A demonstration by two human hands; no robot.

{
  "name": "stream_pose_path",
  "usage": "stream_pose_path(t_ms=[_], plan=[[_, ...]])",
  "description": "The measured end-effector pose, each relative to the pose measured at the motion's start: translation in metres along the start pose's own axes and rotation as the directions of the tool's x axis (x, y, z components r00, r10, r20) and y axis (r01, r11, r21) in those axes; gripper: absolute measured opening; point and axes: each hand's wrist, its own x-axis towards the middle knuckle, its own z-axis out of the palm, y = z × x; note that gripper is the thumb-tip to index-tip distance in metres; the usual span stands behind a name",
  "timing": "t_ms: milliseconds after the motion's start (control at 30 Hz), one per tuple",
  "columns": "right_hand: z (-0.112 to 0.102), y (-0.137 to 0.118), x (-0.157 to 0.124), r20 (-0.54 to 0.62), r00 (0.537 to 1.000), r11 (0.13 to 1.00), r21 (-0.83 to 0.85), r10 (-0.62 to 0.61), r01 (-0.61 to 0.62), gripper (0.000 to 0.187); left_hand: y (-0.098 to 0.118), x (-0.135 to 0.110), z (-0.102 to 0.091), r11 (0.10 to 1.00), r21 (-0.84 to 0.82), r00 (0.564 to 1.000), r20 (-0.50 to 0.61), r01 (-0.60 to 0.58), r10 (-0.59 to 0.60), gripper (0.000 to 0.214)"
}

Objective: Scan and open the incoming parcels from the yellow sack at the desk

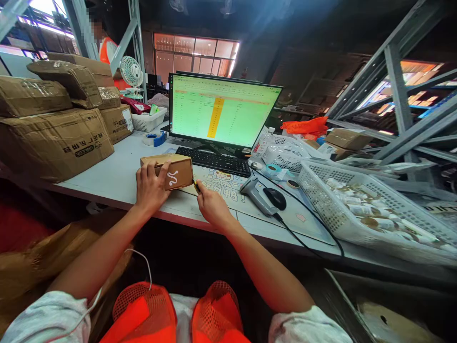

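Clasping a small cardboard box [173,171] printed with a white squiggle, the left hand [152,186] has its grip closed, fingers wrapped over the box's near face. The box sits over the white worktop [107,190], just below centre of the frame and directly in front of a black keyboard [214,161]. The right hand [213,206] has its grip closed too, pinching a slim yellow implement [195,185], too small to name, whose tip is at the box's right end. Just right of that hand lie a grey barcode scanner [257,196] and a black mouse [274,198]. A monitor [221,110] showing a green spreadsheet stands at upper centre. Stacked cardboard cartons [53,143] fill the left of the worktop, with a co-worker in an orange vest [108,50] beyond them at upper left. A white plastic basket [360,209] of small wrapped items sits at right.
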Motion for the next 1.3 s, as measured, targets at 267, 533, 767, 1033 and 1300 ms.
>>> stream_pose_path(t_ms=[267,533,767,1033,1300], plan=[[-0.055,0.060,0.006,-0.106,0.985,0.851,0.496,-0.138,0.173,0.055,-0.074,-0.001,0.010,0.686,-0.561,0.876,0.170,0.463,-0.452,0.112],[-0.051,0.115,0.070,0.124,0.982,0.784,0.591,0.145,-0.191,0.012,-0.098,-0.025,0.078,0.313,-0.815,0.864,0.501,0.488,-0.042,0.122],[-0.045,0.083,0.107,0.129,0.974,0.784,0.578,0.187,-0.228,0.036,-0.077,-0.012,0.078,0.210,-0.839,0.854,0.519,0.502,0.032,0.117],[-0.056,0.076,0.092,0.154,0.982,0.807,0.563,0.107,-0.176,0.038,-0.081,-0.015,0.079,0.292,-0.835,0.866,0.499,0.467,0.043,0.106],[-0.047,0.091,0.024,0.155,0.982,0.819,0.547,0.103,-0.173,0.053,-0.080,-0.019,0.078,0.304,-0.796,0.822,0.566,0.524,0.065,0.109]])
